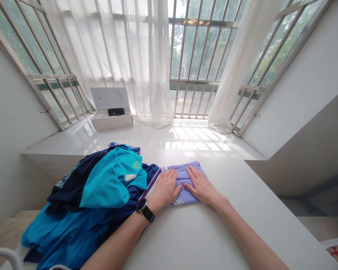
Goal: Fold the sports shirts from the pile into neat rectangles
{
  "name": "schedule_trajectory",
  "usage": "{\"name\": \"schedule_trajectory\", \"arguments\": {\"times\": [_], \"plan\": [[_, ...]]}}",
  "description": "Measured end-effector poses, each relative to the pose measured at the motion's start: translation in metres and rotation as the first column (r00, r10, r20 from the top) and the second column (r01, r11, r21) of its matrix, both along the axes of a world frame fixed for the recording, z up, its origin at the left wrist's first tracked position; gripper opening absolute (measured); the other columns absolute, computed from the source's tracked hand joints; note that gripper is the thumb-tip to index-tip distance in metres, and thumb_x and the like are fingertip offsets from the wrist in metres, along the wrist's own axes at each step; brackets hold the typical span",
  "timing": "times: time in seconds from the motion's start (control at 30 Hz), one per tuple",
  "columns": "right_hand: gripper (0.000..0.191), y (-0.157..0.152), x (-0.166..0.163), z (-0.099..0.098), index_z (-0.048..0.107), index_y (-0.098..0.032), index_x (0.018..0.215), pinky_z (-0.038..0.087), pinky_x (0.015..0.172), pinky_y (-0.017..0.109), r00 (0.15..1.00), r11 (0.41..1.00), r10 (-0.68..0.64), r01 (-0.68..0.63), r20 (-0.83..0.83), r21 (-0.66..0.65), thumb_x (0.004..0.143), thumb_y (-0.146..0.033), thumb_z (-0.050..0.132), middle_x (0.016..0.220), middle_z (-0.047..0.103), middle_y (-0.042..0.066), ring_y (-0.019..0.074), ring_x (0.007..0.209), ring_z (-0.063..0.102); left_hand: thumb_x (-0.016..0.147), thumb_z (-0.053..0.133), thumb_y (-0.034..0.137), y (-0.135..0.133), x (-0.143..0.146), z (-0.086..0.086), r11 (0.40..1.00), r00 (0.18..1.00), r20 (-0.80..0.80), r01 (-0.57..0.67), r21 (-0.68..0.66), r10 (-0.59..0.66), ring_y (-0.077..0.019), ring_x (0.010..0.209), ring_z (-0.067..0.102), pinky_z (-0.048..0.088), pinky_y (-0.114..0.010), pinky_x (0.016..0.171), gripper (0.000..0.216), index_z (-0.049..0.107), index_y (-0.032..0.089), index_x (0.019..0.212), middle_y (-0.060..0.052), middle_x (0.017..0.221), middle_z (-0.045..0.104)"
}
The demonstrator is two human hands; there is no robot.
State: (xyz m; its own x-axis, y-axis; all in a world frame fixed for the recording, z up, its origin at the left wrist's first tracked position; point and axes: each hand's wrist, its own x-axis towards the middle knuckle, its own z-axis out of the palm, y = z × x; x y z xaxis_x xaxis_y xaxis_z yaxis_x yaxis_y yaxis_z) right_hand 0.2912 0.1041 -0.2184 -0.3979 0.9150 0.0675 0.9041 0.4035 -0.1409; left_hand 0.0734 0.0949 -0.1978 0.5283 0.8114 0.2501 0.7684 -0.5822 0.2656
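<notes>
A folded lilac garment (183, 174) lies on the white table (208, 236). My left hand (165, 188) rests flat on its left part with fingers stretched out, a black watch on the wrist. Beside it, my right hand (200, 185) lies flat on the garment's right part, fingers extended and pointing away from me. Both hands press on the cloth and hold nothing. Just left of the left hand sits a heap of blue and turquoise clothes (101, 195).
A white open box (111, 110) with a black device in it stands on the glossy window ledge beyond the table. Sheer white curtains (146, 60) hang before barred windows. A white chair back (5, 257) shows at the bottom left.
</notes>
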Motion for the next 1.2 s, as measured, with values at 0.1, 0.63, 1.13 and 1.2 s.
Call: {"name": "schedule_trajectory", "arguments": {"times": [0.1,0.63,1.13,1.2], "plan": [[0.088,-0.001,0.001,0.002,0.026,-0.007,0.156,0.023,0.122,0.045,0.998,0.997,-0.057,0.058,0.018,-0.054,0.096,-0.07,0.021,0.162,0.025,0.018,0.0293,0.15,0.025,0.095,0.053,0.039,0.007,-0.013,0.014,0.999,1.0,0.006,-0.024,-0.022,0.025,-0.0284,0.117,0.06,0.043,-0.042,0.103,0.034,0.065,0.016,0.117,-0.014,0.121,0.068],[0.096,0.007,0.016,0.0,0.027,-0.002,0.155,0.022,0.122,0.044,0.983,0.982,-0.182,0.183,0.014,-0.042,0.093,-0.075,0.018,0.161,0.027,0.02,0.0321,0.149,0.025,0.094,0.054,0.03,0.027,-0.031,0.023,0.96,0.957,0.146,-0.226,-0.167,0.251,-0.0189,0.078,0.067,0.045,-0.026,0.065,0.021,0.071,0.021,0.089,-0.003,0.089,0.074],[0.039,-0.003,0.003,0.026,0.059,-0.025,0.134,0.044,0.106,0.045,0.973,0.968,0.16,-0.122,-0.167,0.221,0.096,-0.027,0.051,0.134,0.059,0.012,0.0283,0.123,0.054,0.093,0.059,0.034,0.024,-0.018,0.007,0.974,0.966,0.146,-0.198,-0.106,0.212,-0.0189,0.084,0.069,0.048,-0.027,0.068,0.026,0.062,0.026,0.118,-0.002,0.104,0.071],[0.033,-0.006,-0.004,0.026,0.065,-0.026,0.123,0.05,0.097,0.042,0.951,0.95,0.246,-0.199,-0.186,0.241,0.096,-0.018,0.049,0.121,0.065,0.01,0.0247,0.109,0.06,0.095,0.056,0.036,0.023,-0.015,0.009,0.976,0.974,0.078,-0.21,-0.064,0.215,-0.0197,0.087,0.069,0.047,-0.026,0.068,0.027,0.062,0.027,0.12,-0.002,0.105,0.071]]}}
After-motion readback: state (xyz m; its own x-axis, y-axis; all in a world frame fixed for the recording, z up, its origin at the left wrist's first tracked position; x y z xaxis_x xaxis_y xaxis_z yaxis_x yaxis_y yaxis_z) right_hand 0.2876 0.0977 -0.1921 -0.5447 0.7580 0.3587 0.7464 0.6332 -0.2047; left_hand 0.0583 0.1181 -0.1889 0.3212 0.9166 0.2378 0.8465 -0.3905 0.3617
